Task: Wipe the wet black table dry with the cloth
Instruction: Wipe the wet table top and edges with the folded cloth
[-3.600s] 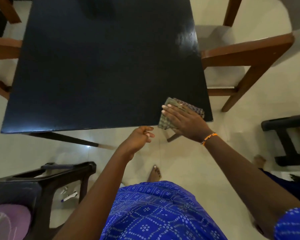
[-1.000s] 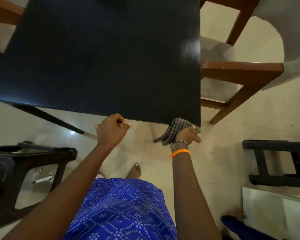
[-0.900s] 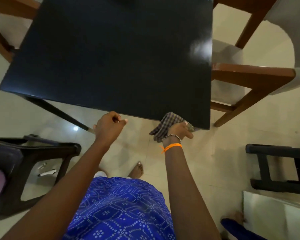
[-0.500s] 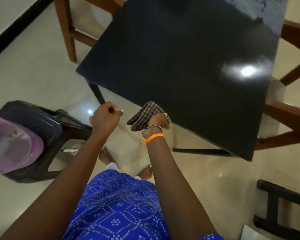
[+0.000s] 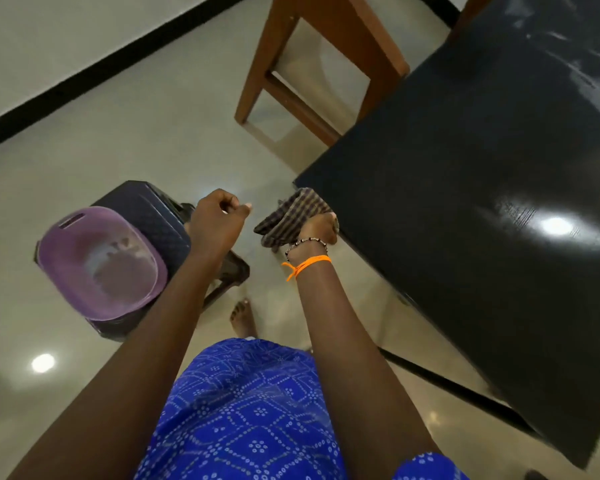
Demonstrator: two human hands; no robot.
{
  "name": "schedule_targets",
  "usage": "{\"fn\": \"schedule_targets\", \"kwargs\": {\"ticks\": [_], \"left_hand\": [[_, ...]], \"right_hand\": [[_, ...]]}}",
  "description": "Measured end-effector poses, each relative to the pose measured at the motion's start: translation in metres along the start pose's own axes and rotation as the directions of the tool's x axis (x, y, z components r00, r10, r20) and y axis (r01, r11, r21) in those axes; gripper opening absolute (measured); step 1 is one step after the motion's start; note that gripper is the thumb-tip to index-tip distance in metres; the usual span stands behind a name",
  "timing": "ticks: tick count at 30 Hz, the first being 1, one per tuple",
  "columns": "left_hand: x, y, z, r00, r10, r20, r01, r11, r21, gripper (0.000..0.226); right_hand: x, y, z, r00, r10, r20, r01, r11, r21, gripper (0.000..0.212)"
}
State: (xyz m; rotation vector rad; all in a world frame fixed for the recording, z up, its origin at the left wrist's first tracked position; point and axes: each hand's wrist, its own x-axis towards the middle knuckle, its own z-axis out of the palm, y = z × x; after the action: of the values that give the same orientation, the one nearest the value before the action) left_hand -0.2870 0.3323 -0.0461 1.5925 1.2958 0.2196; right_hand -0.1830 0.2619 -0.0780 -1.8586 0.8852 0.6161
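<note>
The glossy black table (image 5: 471, 188) fills the right side, with pale streaks near its far right corner. My right hand (image 5: 317, 228), wearing an orange thread and a bead bracelet, grips the bunched checked cloth (image 5: 290, 216) just off the table's near left corner. The cloth hangs over the floor beside the table edge. My left hand (image 5: 219, 221) is held in a loose fist to the left of the cloth, above the floor, with nothing in it.
A purple plastic basin (image 5: 99, 263) sits on a dark stool (image 5: 153, 216) to the left. A brown wooden chair (image 5: 321, 60) stands beyond the table's left edge. My bare foot (image 5: 243, 317) is on the shiny tiled floor.
The view has swung left, so the table now lies to the right and the basin shows. My right hand has carried the cloth along the table's near edge to its left corner.
</note>
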Motion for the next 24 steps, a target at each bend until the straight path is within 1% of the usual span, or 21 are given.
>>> {"fn": "schedule_targets", "kwargs": {"ticks": [1, 2, 3, 4, 5, 6, 7, 8, 9, 10, 11, 12, 13, 14, 15, 16, 19, 20, 21, 24], "left_hand": [[0.003, 0.0, -0.003, 1.0, -0.013, -0.013, 0.013, 1.0, -0.014, 0.024], [0.004, 0.0, -0.006, 0.999, -0.022, -0.026, 0.022, 0.999, -0.026, 0.025], [0.006, -0.001, -0.008, 0.999, -0.032, -0.04, 0.031, 0.999, -0.035, 0.025], [0.007, -0.002, -0.009, 0.998, -0.036, -0.049, 0.034, 0.998, -0.044, 0.024], [0.009, -0.001, -0.009, 0.998, -0.033, -0.052, 0.029, 0.997, -0.065, 0.021], [0.01, 0.0, -0.009, 0.998, -0.023, -0.052, 0.019, 0.996, -0.088, 0.018], [0.01, 0.002, -0.008, 0.999, -0.015, -0.051, 0.01, 0.994, -0.108, 0.016], [0.01, 0.006, -0.007, 0.999, -0.006, -0.042, 0.001, 0.993, -0.116, 0.015], [0.011, 0.01, -0.005, 1.0, -0.001, -0.025, -0.002, 0.994, -0.108, 0.02], [0.012, 0.013, -0.002, 1.0, -0.003, 0.002, 0.003, 0.996, -0.087, 0.025], [0.012, 0.015, 0.001, 0.999, -0.01, 0.036, 0.013, 0.998, -0.06, 0.026], [0.014, 0.018, 0.005, 0.997, -0.017, 0.071, 0.02, 0.999, -0.037, 0.025], [0.017, 0.021, 0.011, 0.994, -0.023, 0.105, 0.025, 1.0, -0.013, 0.023], [0.019, 0.023, 0.016, 0.991, -0.021, 0.13, 0.019, 1.0, 0.021, 0.022], [0.023, 0.027, 0.023, 0.99, -0.007, 0.141, -0.001, 0.999, 0.054, 0.022], [0.027, 0.031, 0.03, 0.99, 0.01, 0.142, -0.021, 0.996, 0.082, 0.021], [0.04, 0.051, 0.05, 0.985, 0.036, 0.168, -0.057, 0.991, 0.121, 0.02], [0.046, 0.059, 0.057, 0.978, 0.036, 0.205, -0.063, 0.99, 0.125, 0.02], [0.052, 0.067, 0.064, 0.967, 0.035, 0.251, -0.069, 0.989, 0.128, 0.02], [0.072, 0.091, 0.085, 0.931, 0.032, 0.363, -0.098, 0.981, 0.165, 0.022]], "right_hand": [[-0.001, -0.001, 0.006, 0.992, -0.11, 0.054, 0.114, 0.991, -0.075, 0.043], [-0.016, -0.005, 0.005, 0.966, -0.188, 0.175, 0.198, 0.979, -0.039, 0.042], [-0.025, -0.007, 0.007, 0.915, -0.315, 0.254, 0.33, 0.944, -0.02, 0.04], [-0.038, -0.011, 0.006, 0.838, -0.443, 0.319, 0.475, 0.88, -0.026, 0.037], [-0.048, -0.015, 0.007, 0.744, -0.557, 0.369, 0.609, 0.793, -0.03, 0.033], [-0.056, -0.023, 0.004, 0.642, -0.639, 0.423, 0.716, 0.697, -0.032, 0.031], [-0.058, -0.031, 0.001, 0.53, -0.708, 0.466, 0.822, 0.565, -0.076, 0.032], [-0.06, -0.04, -0.001, 0.419, -0.764, 0.491, 0.906, 0.391, -0.163, 0.035], [-0.055, -0.05, -0.003, 0.299, -0.802, 0.517, 0.943, 0.166, -0.287, 0.039], [-0.047, -0.058, -0.002, 0.2, -0.799, 0.567, 0.915, -0.055, -0.4, 0.042], [-0.035, -0.06, -0.001, 0.159, -0.76, 0.63, 0.841, -0.231, -0.49, 0.044], [-0.019, -0.061, 0.001, 0.159, -0.696, 0.7, 0.764, -0.362, -0.533, 0.043], [-0.003, -0.062, 0.001, 0.162, -0.622, 0.766, 0.724, -0.453, -0.521, 0.038], [0.013, -0.061, 0.001, 0.132, -0.57, 0.811, 0.721, -0.506, -0.473, 0.033], [0.028, -0.063, 0.0, 0.079, -0.546, 0.834, 0.745, -0.524, -0.414, 0.031], [0.041, -0.068, 0.0, 0.038, -0.536, 0.843, 0.763, -0.529, -0.371, 0.033], [0.068, -0.099, -0.002, -0.01, -0.561, 0.828, 0.783, -0.519, -0.342, 0.043], [0.081, -0.115, -0.002, -0.012, -0.582, 0.813, 0.784, -0.511, -0.354, 0.045], [0.095, -0.132, -0.002, 0.002, -0.594, 0.804, 0.779, -0.503, -0.374, 0.047], [0.142, -0.185, -0.008, 0.077, -0.592, 0.802, 0.763, -0.483, -0.43, 0.052]]}}
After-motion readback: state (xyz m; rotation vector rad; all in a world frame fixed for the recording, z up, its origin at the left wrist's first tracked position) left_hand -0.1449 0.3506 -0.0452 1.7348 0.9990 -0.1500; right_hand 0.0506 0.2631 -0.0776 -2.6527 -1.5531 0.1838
